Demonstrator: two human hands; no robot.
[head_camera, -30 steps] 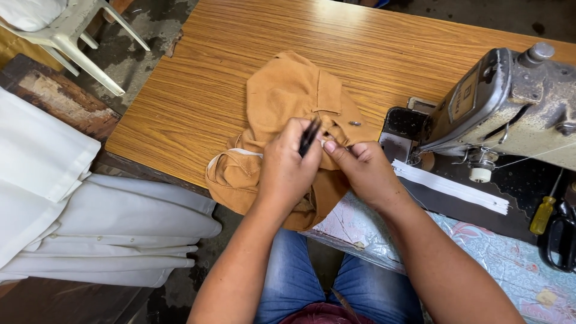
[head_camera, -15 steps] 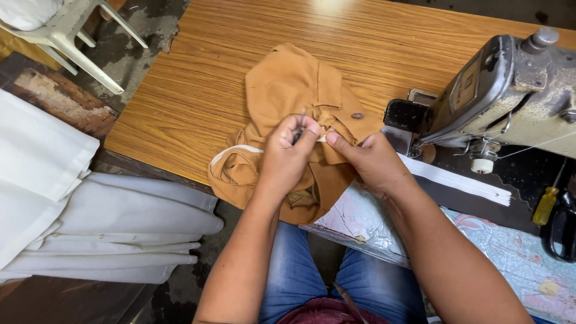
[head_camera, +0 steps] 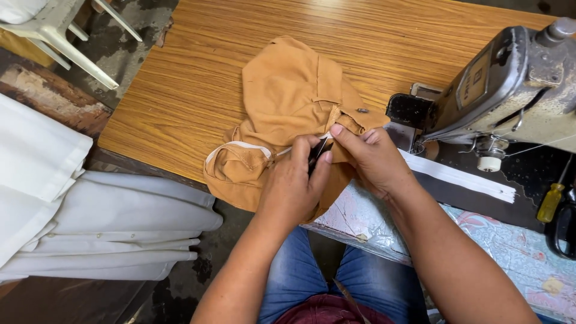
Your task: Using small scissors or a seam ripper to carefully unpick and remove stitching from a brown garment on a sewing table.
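A tan garment (head_camera: pixel 288 99) with a metal button lies bunched at the near edge of a wooden table (head_camera: pixel 198 78). My left hand (head_camera: pixel 294 186) grips a small dark tool (head_camera: pixel 316 155), its tip against the garment's seam. My right hand (head_camera: pixel 369 156) pinches the tan cloth just right of the tool. Both hands touch the garment and nearly touch each other. Part of the garment hangs over the table edge toward my lap.
A grey sewing machine (head_camera: pixel 510 90) stands at the right. A white strip (head_camera: pixel 462 180) lies below it, with a yellow screwdriver (head_camera: pixel 551 203) further right. Stacked white fabric (head_camera: pixel 90 216) sits at the left. White plastic chair legs (head_camera: pixel 66 30) show at top left.
The dark tool has shifted in my left hand and now points into the seam. My right hand's grip moved slightly along the cloth. The view has shifted a little.
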